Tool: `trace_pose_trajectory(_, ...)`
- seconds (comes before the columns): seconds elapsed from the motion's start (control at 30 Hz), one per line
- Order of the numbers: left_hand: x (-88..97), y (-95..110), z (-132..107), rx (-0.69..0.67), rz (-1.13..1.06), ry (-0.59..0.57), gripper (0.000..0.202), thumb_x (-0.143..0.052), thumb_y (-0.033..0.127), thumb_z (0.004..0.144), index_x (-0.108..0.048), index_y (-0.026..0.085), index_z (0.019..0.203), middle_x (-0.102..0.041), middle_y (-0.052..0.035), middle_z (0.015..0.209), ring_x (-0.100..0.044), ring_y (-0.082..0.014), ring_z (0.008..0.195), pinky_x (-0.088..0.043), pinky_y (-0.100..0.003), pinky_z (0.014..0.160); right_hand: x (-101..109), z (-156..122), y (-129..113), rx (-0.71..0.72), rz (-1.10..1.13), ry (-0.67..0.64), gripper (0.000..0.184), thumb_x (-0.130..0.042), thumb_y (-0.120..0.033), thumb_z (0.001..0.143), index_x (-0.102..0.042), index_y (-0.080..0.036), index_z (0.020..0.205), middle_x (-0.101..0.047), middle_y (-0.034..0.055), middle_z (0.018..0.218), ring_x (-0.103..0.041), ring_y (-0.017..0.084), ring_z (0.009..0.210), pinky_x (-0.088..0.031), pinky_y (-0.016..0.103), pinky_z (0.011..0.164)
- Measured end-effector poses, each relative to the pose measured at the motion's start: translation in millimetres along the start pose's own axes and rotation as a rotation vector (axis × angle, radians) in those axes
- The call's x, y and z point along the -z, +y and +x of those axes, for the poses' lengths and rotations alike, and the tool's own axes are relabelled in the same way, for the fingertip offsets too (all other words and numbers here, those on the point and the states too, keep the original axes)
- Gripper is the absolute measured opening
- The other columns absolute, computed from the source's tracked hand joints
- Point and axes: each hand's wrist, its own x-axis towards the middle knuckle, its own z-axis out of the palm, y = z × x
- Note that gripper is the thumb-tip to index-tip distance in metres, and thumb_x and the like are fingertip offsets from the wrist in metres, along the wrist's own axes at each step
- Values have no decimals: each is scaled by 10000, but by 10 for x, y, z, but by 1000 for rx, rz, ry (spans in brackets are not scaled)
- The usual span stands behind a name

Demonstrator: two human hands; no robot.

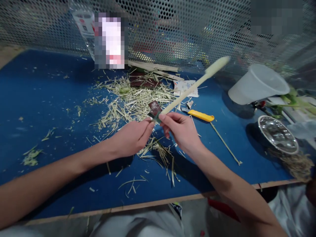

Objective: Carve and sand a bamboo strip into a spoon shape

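Observation:
A long pale stick [185,93] with a thicker, rounded far end slants up and to the right from my right hand [184,130], whose fingers are closed around its near end. My left hand [135,136] is closed beside it, thumb and finger pinching a small dark green strip [155,116] where the two hands meet. My right thumb also touches this strip. Just beyond the fingertips is a reddish-brown, sandpaper-like piece [155,106]; whether it is held or lies on the shavings [133,102] is unclear. The stick's near end is hidden by my fingers.
On the blue table [49,108] a yellow cutter [201,115] lies right of my hands, near a thin stalk [225,143]. Farther right are a tilted white plastic cup [256,85] and a metal bowl [277,135]. A perforated metal screen [160,33] stands behind.

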Motion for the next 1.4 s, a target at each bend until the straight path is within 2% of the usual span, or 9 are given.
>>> trace_pose_trajectory(0.17,-4,13,-9,42,125,-56,372,-205,363,1011,-511,150,1005,-460,6,577,-349,-148,465,-216,-335,535,107,53,-124,166,90,252,312,-842,-468,711,-642,-234,660,-557,-60,579,-413,53,452,-344,243,399)
trace_pose_trajectory(0.33,-25,-1,-1,37,242,-16,420,-186,342,1005,-542,123,1052,-531,-37,654,-344,-151,491,-201,-340,560,-3,14,17,-15,-7,15,316,-806,-494,745,-653,-226,682,-546,-52,541,-449,77,458,-395,259,424)
trace_pose_trajectory(0.5,-38,0,-18,51,249,-3,435,-191,364,1005,-539,111,1073,-479,-6,602,-304,-149,469,-201,-330,528,78,72,-119,156,26,198,306,-782,-489,773,-632,-233,702,-557,-47,640,-408,59,482,-368,241,418)
trace_pose_trajectory(0.63,-44,-25,-2,53,163,27,355,-228,347,1002,-527,158,975,-441,14,564,-324,-146,462,-212,-324,519,140,135,-88,124,60,147,317,-671,-541,858,-628,-238,777,-547,-32,679,-460,84,539,-413,255,463)
trace_pose_trajectory(0.77,10,-104,25,110,5,140,256,-291,357,997,-438,221,837,-452,24,552,-372,-135,449,-229,-312,506,159,151,107,156,-274,28,232,-631,-461,887,-653,-233,922,-569,-14,737,-512,119,617,-448,290,552)
trace_pose_trajectory(0.9,65,-157,45,89,-71,227,254,-326,357,996,-364,244,772,-461,32,540,-381,-125,434,-252,-300,488,192,129,212,414,-835,-112,259,-563,-288,896,-650,-207,1126,-612,61,959,-585,177,805,-497,357,738)
trace_pose_trajectory(1.07,72,-170,45,58,-66,254,257,-343,330,997,-354,244,755,-453,41,536,-367,-109,417,-247,-294,474,294,105,136,576,-1057,-261,347,-452,-209,908,-656,-188,1188,-556,124,1129,-579,244,1078,-493,411,933)
trace_pose_trajectory(1.23,72,-186,38,78,-55,251,250,-349,323,1000,-385,237,769,-449,42,535,-364,-110,427,-237,-297,472,364,76,44,439,-1234,-327,420,-565,-478,918,-659,-209,1227,-612,85,1033,-612,221,880,-493,381,772)
trace_pose_trajectory(1.4,73,-198,34,72,-77,260,308,-329,348,1020,-567,195,897,-454,38,544,-385,-116,460,-261,-300,503,393,111,63,443,-1161,-358,266,-541,-353,939,-718,-240,1101,-651,54,938,-579,165,743,-431,328,663)
